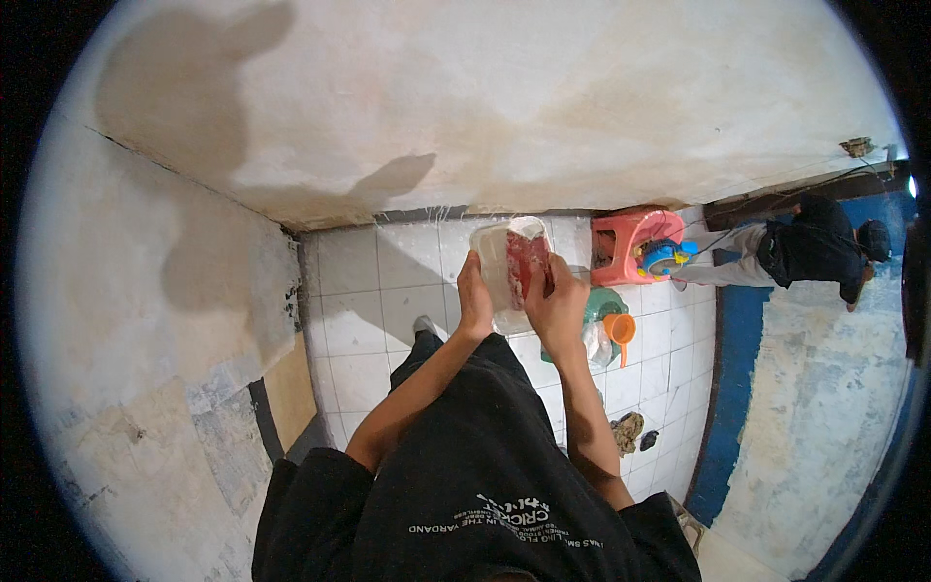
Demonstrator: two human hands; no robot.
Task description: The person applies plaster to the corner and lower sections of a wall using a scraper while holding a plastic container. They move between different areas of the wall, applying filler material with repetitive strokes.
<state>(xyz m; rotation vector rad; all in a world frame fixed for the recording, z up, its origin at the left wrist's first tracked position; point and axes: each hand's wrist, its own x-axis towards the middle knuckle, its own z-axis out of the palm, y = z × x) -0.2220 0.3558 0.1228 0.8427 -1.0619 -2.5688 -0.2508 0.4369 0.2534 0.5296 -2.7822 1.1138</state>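
Note:
In front of my body I hold a whitish, translucent plastic tub (493, 267). My left hand (474, 301) is wrapped round its left side. A flat red piece (527, 267) smeared with white paste lies over the tub's right part; its exact kind I cannot make out. My right hand (558, 308) closes on the red piece's right edge, with the thumb on its face and fingers partly hidden. White paste (529, 226) sits at the tub's far end.
A pink plastic stool (606, 254) at right carries a blue device (664, 257). Nearer are a green basin (603, 299), an orange dipper (619, 328) and a brown rag (628, 432). Another person (810, 254) stands far right. A patchy wall (504, 126) rises ahead.

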